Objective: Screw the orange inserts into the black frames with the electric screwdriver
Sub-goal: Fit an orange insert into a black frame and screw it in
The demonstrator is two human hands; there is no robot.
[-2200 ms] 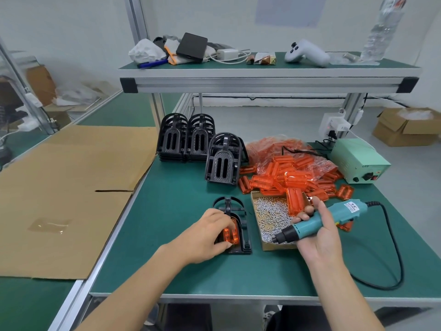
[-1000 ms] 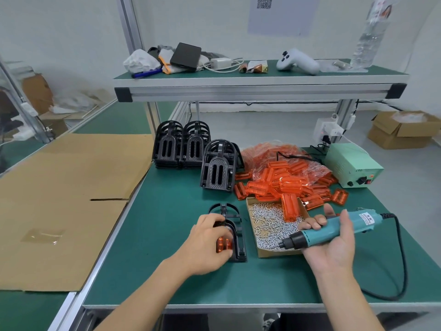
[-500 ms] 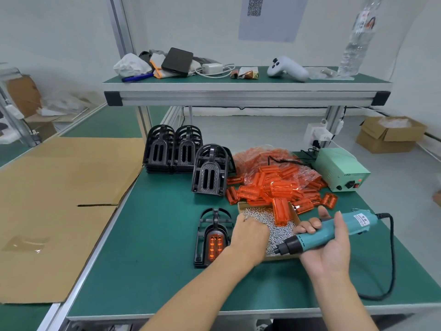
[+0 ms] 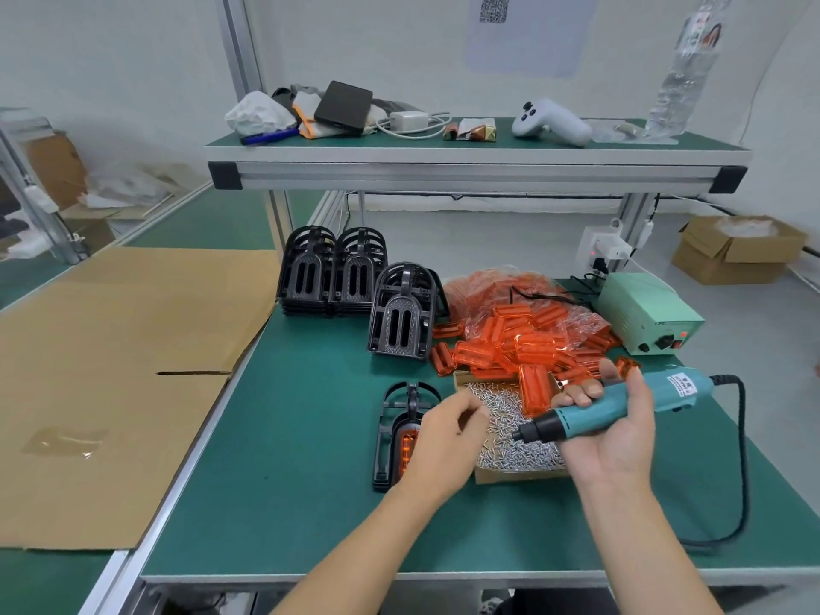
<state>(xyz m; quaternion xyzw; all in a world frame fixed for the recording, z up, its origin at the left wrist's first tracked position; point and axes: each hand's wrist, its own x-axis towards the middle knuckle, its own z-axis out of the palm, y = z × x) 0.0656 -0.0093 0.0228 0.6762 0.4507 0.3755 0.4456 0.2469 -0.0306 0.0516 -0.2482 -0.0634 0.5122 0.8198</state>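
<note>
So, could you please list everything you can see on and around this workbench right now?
black frame: one, black with an orange insert in it, flat on the green bench
spare frames: three stacks, black, back of bench
loose inserts: a heap, orange, partly in clear bag
box of screws: one, cardboard, silver screws, right of the frame
power supply: one, pale green, far right
cardboard sheet: one, brown, left
shelf: one, green-topped, holding a white controller, charger, black box, bottle
electric screwdriver: one, teal, in right hand
left hand: over the box's edge, fingertips pinched
right hand: grips the screwdriver
</note>
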